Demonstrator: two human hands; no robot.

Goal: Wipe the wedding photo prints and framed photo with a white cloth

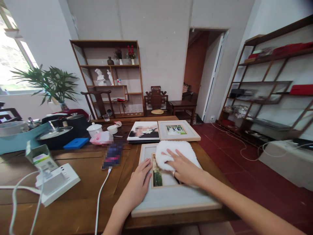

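A light wooden picture frame [186, 200] lies flat at the table's front edge, with a pale mat around a photo [157, 178]. My left hand [140, 179] rests on the frame's left side, its fingers stretched out beside the photo. On a fluffy white cloth [188, 150], my right hand [181, 164] lies with fingers spread, pressing it against the frame's upper right area. A ring shows on this hand. The cloth and hand cover much of the photo and the frame's upper right corner.
Beyond the frame lie a second framed photo [190, 130] and a photo panel [133, 133]. Leftward are a phone [113, 156] on a white cable [99, 195], a white power strip [61, 184], a small box [40, 156], a blue block [76, 143], and a lidded white pot [94, 129].
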